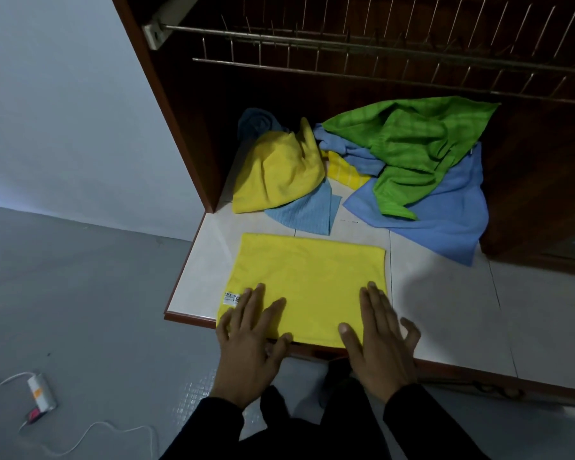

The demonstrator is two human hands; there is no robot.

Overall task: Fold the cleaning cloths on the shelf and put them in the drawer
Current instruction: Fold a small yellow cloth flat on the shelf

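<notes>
Both hands, the left hand [249, 340] and right hand [377, 340], lie flat with fingers straight on the near edge of a folded yellow cleaning cloth [307, 283] at lower centre on the white tiled shelf [445, 310], gripping nothing, while crumpled cloths [409, 151] lie behind.
</notes>
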